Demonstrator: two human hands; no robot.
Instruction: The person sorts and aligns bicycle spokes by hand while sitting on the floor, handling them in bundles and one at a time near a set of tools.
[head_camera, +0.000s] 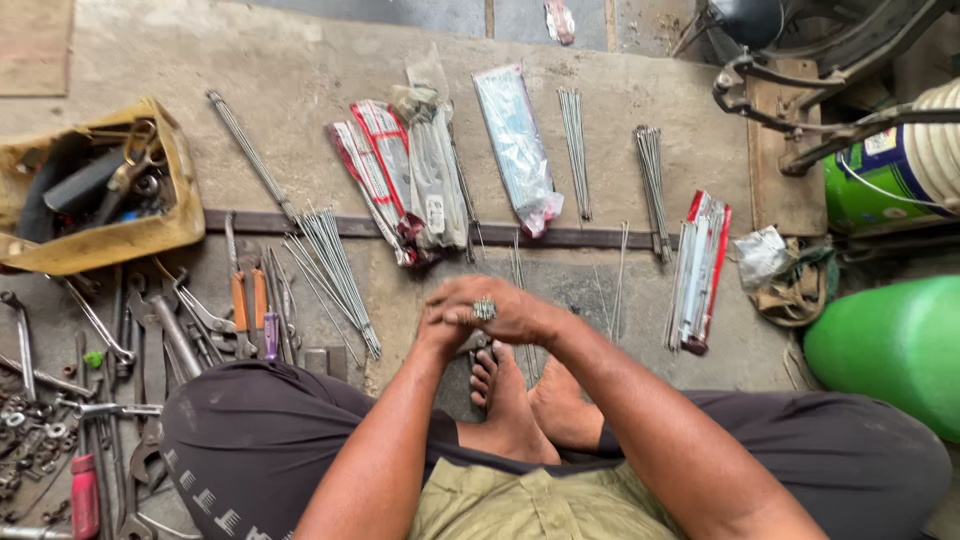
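My right hand (503, 312), with a ring on one finger, lies folded over my left hand (436, 338) just above my bare crossed feet (512, 400). The left hand is mostly covered, and I cannot tell whether anything is held between the two. On the concrete floor in front lie loose metal spokes (335, 268), nearest the left hand. Thin spokes also lie on the floor close behind the hands. Farther off are plastic packets of spokes (515, 145), red-and-white packets (380, 165) and bare spoke bundles (574, 150).
A yellow bag of tools (120, 235) sits at the far left. Orange-handled pliers (245, 300), wrenches (170, 335) and small nuts lie by my left knee. A flat metal bar (570, 238) crosses the floor. A red spoke packet (700, 268), a green cylinder (890, 345) and a bucket (880, 165) are at the right.
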